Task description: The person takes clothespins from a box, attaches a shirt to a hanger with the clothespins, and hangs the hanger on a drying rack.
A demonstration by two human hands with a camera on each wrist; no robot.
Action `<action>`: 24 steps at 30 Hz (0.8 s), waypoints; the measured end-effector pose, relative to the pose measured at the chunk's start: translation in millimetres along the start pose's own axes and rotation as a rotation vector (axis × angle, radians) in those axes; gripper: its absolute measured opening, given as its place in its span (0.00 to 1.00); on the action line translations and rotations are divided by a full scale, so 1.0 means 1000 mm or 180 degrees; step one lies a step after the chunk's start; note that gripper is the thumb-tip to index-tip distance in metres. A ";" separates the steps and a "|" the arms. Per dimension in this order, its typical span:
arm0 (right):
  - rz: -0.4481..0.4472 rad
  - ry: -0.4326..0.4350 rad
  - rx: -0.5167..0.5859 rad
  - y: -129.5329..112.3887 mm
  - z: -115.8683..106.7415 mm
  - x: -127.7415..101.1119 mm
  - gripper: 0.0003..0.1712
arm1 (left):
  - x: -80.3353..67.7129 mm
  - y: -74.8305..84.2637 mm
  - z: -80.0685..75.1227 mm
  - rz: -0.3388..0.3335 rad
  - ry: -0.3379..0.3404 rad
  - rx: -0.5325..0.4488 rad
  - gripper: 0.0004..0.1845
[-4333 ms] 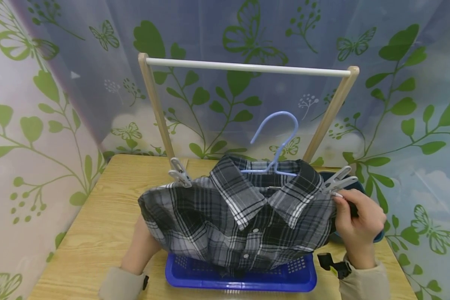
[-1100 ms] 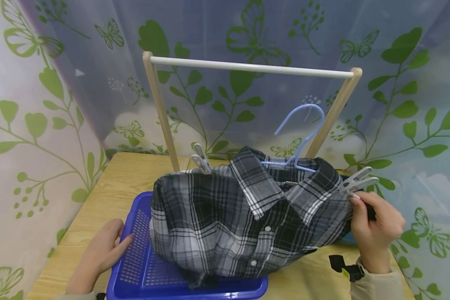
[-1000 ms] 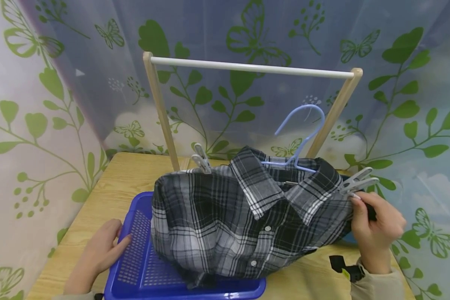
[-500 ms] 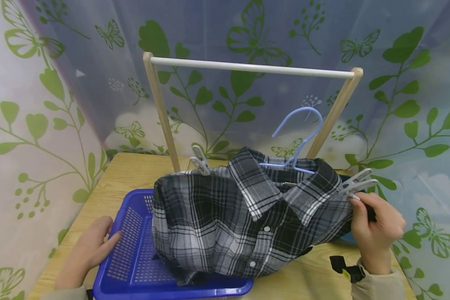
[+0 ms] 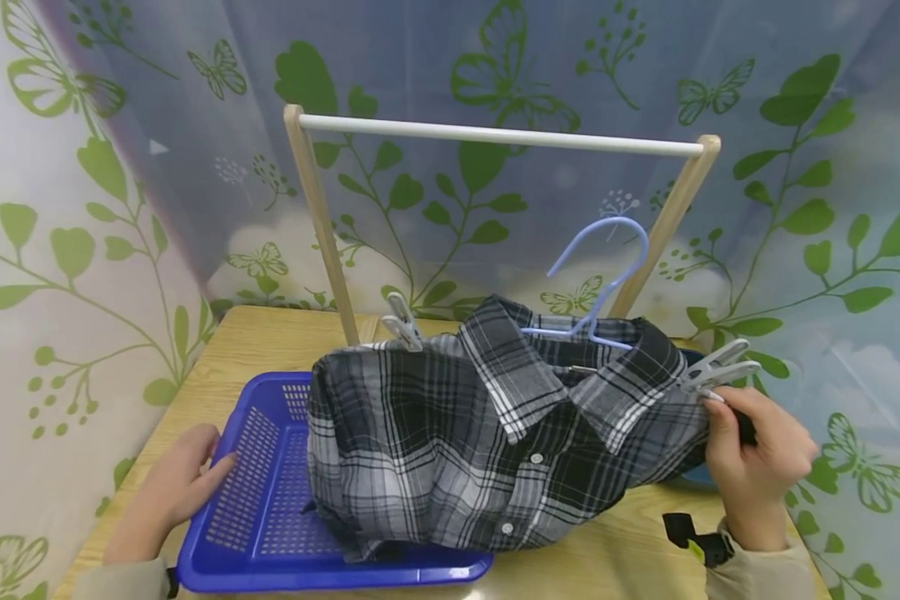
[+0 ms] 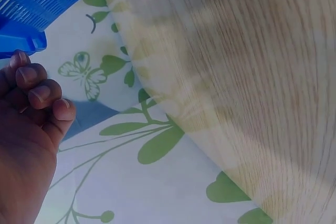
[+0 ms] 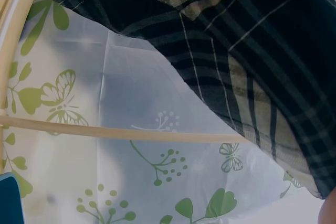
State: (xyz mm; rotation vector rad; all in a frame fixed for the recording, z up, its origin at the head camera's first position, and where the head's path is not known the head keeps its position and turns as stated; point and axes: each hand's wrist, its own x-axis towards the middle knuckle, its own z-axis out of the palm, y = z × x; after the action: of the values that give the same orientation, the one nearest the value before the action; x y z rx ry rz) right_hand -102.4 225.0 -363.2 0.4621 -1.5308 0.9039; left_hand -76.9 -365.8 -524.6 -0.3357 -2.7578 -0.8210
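A black, grey and white plaid shirt [image 5: 435,433] hangs on a light blue hanger [image 5: 637,258], its hook standing up from the collar. Grey clothespins clip both shoulders, one on the left [image 5: 402,323] and one on the right [image 5: 720,367]. My right hand [image 5: 761,450] pinches the shirt at the right shoulder, just under that clothespin. A blue plastic basket [image 5: 333,578] sits on the table, partly covered by the shirt's left side. My left hand [image 5: 168,492] grips its left rim, thumb on top; in the left wrist view the fingers [image 6: 39,95] curl at the basket's edge.
Behind the shirt stands a rack with a white rod [image 5: 495,133] and wooden posts [image 5: 318,225]. A dark teal container [image 5: 697,477] is mostly hidden behind the shirt and right hand. Printed curtains surround the wooden table [image 5: 270,333] at the back and sides.
My left hand, earlier behind the shirt, has come to the basket's rim. The basket has slid left, partly out from under the shirt. Shirt and right hand have shifted slightly right.
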 end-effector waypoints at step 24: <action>0.0006 0.0012 -0.0078 0.002 -0.002 -0.001 0.25 | -0.015 -0.028 -0.019 -0.0085 0.0345 0.0362 0.08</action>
State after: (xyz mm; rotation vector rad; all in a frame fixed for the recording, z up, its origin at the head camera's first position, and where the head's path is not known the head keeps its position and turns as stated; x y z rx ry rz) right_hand -102.0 227.7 -364.8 0.4409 -1.5374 0.8862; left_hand -67.3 -401.7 -528.3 -0.2260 -2.6989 -0.6643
